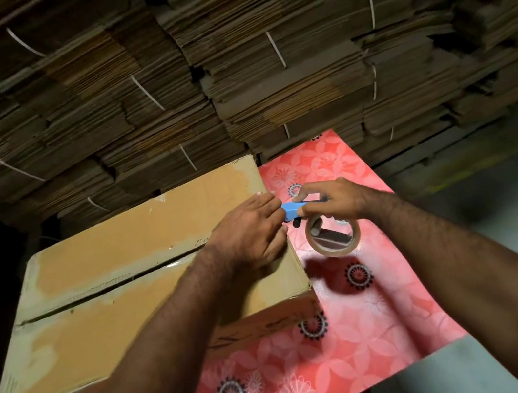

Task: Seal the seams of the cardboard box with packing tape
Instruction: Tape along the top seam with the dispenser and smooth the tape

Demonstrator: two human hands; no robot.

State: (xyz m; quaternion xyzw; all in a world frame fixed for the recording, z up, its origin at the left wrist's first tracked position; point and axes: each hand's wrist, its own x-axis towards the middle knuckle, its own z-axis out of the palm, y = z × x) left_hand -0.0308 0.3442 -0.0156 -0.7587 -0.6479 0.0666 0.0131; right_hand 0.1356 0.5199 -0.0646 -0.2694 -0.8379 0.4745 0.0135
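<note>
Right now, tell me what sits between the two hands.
In the head view, a blue cutter bridges the gap: the right hand grips it, its tip reaching the left hand on the box.

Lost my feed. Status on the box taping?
Left hand flat on cardboard box edge. Right hand grips blue cutter, tape roll beneath. Nothing blocking.

The cardboard box (135,287) sits on the table (361,334); tape roll (333,235) to its right; flattened cardboard stacks (227,63) behind.
</note>
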